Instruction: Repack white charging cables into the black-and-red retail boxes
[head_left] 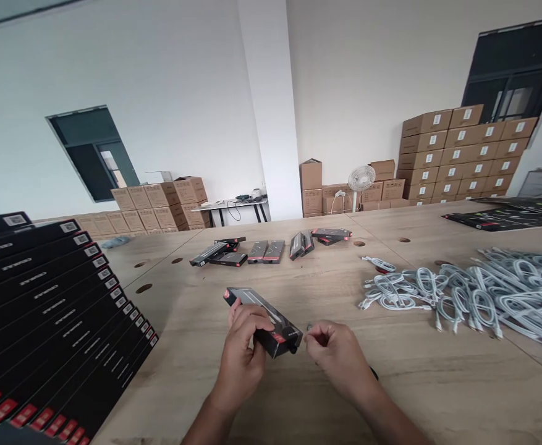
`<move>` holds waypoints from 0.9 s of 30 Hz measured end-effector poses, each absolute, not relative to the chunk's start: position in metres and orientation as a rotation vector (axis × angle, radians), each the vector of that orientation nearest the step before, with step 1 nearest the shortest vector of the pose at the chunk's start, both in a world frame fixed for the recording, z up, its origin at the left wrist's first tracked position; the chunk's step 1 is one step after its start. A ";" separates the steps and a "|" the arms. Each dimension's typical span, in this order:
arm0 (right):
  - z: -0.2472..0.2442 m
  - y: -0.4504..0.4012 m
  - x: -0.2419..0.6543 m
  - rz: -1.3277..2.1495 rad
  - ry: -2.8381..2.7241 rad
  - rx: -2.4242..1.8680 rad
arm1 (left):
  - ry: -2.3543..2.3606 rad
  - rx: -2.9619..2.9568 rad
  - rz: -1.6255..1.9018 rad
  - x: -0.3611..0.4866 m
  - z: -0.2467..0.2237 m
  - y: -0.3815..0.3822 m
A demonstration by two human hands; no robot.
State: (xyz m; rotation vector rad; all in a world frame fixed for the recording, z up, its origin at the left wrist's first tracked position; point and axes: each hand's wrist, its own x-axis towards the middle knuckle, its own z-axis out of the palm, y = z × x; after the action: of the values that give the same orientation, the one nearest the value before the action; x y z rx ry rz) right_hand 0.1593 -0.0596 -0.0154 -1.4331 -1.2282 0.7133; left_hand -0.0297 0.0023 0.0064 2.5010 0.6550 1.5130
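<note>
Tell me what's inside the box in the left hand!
The box in the left hand shows its dark, partly red outside; the inside is covered, so I can't tell.

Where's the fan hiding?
In the head view, the fan is at the back, right of centre, between the white pillar and the tall carton stack.

At six o'clock, your left hand [245, 343] hides part of the slim box [271, 315]; the speck [309, 326] by your right hand [338, 350]? Too tiny! Frame edges crop black boxes [67, 309] at eight, cables [521, 290] at three.
</note>
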 end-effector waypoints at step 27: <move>-0.015 -0.071 0.133 1.100 -1.035 -1.054 | 0.856 0.989 1.835 -0.059 0.021 0.039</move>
State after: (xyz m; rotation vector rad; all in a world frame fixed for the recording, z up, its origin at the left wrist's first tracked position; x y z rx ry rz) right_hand 0.1327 -0.0710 -0.0149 -1.0541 -1.0348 1.1002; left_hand -0.0587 0.0385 0.0207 0.9894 0.8563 1.8354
